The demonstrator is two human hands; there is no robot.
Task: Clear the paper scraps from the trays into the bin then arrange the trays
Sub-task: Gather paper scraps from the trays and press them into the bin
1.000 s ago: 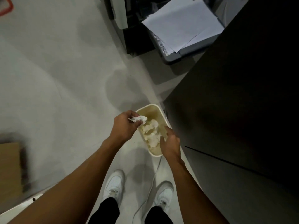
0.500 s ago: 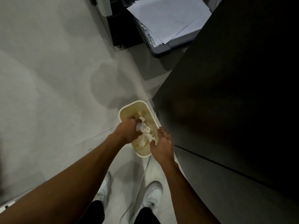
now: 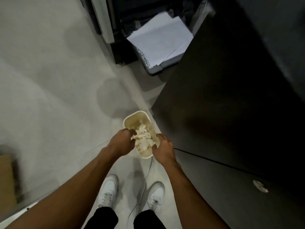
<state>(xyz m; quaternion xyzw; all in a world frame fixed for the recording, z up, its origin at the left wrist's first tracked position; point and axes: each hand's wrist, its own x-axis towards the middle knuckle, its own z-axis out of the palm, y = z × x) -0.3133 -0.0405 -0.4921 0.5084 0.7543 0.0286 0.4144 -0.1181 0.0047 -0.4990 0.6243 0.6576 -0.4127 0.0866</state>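
Note:
A cream rectangular bin stands on the floor beside a dark cabinet, with several crumpled white paper scraps heaped inside. My left hand hangs over the bin's left rim, fingers loosely curled next to the heap, and no scrap shows in its grasp. My right hand is at the right rim, with fingers and thumb bent loosely inward and nothing visible between them. No tray is in view.
The dark cabinet fills the right side. A printer stacked with white sheets stands ahead. A white cable trails on the pale floor between my white shoes. A brown cardboard edge lies at the left.
My left hand carried a crumpled scrap from the bin's left edge into the bin, and the scrap now lies with the heap. My right hand stayed at the right rim.

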